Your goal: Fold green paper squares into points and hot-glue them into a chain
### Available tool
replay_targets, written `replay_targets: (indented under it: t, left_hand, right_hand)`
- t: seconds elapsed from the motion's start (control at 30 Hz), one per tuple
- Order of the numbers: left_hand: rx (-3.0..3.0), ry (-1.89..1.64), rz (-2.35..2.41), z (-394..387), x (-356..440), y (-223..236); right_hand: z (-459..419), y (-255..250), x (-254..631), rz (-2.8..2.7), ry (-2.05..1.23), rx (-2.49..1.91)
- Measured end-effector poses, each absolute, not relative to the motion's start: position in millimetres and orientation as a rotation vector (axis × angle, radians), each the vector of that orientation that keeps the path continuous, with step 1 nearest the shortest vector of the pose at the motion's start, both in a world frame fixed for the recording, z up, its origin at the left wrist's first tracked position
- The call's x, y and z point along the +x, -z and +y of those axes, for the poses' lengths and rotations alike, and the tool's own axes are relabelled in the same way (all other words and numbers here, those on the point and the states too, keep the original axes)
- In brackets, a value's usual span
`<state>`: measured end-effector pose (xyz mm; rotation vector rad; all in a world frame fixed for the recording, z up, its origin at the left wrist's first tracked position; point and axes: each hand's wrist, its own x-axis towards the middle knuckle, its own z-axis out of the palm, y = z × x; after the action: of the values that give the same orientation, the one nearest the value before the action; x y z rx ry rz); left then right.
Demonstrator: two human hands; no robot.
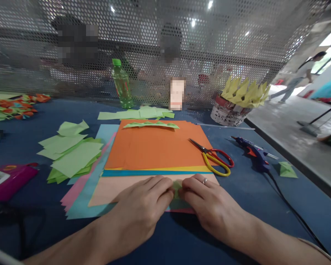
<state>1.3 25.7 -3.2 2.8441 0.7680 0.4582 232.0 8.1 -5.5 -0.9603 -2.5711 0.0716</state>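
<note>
Between my two hands is a small piece of light green paper (pixel 177 189), mostly covered by fingers. My left hand (pixel 147 200) pinches its left side, and my right hand (pixel 206 198), with a ring on one finger, pinches the right side. Both hands rest over the near edge of a stack of coloured paper sheets, with an orange sheet (pixel 154 147) on top. Scissors (pixel 209 152) with one red and one yellow handle lie on the stack's right side, blades partly apart. A folded green paper strip (pixel 151 126) sits near the stack's far edge.
Loose green paper pieces (pixel 74 154) lie left of the stack. On the right are a corded glue gun (pixel 252 151), a folded green piece (pixel 287 169) and a basket with yellow paper points (pixel 228 110). A green bottle (pixel 123 86) stands by the perforated metal screen (pixel 146 48). Someone (pixel 300 75) walks at far right.
</note>
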Motion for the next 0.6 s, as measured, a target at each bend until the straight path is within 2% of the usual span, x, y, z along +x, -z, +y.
replay_targets:
  t: [0.43, 0.6]
  left_hand:
    - [3.089, -0.572, 0.755, 15.1, -0.5, 10.8]
    - [2.981, -0.515, 0.702, 12.6, -1.7, 7.8]
  right_hand:
    - [5.5, 6.7, 231.0, -2.57, -0.088, -0.976]
    - [5.5, 9.8, 230.9, -2.582, -0.071, -0.965]
